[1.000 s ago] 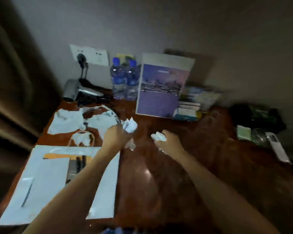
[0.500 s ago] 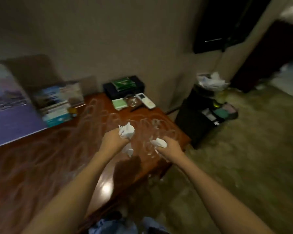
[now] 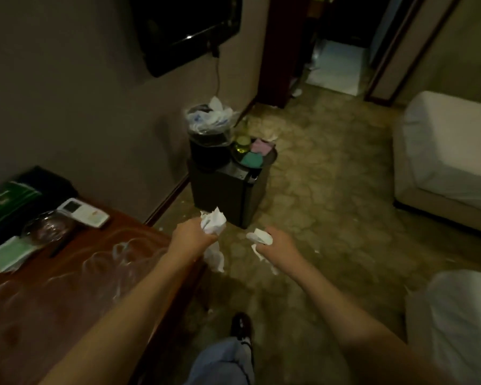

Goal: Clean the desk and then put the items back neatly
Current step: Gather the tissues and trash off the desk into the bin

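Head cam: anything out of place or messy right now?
Yes. The lined bin by the wall is overfull, with white waste sticking up past its rim. White scraps lie on the carpet. The desk shows swirly wipe streaks. The left hand and the right hand each grip crumpled tissue.

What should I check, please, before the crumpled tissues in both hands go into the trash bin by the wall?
1. Left hand grips its crumpled tissue: ok, though a tail hangs loose below.
2. Right hand grips its tissue wad: ok.
3. Trash bin within reach: not ok, it stands farther along the wall, beyond both hands.
4. Room in the bin: cannot tell for sure; its bag already looks heaped at the rim.
5. Floor path to the bin: ok, only small scraps on the carpet.
6. Desk finished: not ok, wipe streaks show on it.
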### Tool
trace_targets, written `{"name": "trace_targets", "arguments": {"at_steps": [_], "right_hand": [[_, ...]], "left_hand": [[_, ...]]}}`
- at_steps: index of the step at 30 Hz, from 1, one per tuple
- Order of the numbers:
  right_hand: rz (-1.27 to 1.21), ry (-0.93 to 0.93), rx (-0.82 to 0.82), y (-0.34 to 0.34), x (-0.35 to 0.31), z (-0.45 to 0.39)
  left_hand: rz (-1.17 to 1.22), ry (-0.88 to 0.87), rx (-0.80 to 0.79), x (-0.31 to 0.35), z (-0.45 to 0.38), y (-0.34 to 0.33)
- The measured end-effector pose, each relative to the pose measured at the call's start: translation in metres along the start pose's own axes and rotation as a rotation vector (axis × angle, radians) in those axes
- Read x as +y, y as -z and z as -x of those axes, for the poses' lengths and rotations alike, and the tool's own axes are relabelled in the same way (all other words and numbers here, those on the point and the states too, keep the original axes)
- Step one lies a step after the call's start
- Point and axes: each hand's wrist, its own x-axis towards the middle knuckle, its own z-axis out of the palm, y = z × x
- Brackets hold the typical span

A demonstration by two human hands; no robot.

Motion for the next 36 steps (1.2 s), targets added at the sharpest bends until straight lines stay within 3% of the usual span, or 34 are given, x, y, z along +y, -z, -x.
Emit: {"name": "trace_targets", "arguments": {"at_steps": [13, 24, 30, 36], "right_hand": [[-0.032, -0.076, 0.103, 0.126, 0.0, -0.219], [0.008, 0.03, -0.132, 0.12, -0.05, -0.44], [-0.049, 0.075, -0.163, 0.151, -0.098, -0.566], [-0.065, 0.043, -0.252, 0.14, -0.12, -0.64]], "left_hand": [[-0.051, -0.052, -0.041, 0.134, -0.228, -0.004], [-0.095, 0.111, 0.045, 0.139, -0.416, 0.05], [0.121, 0.234, 0.09, 0.165, -0.525, 0.094], [0.068, 0.325, 0.024, 0.162, -0.582, 0.101]]}}
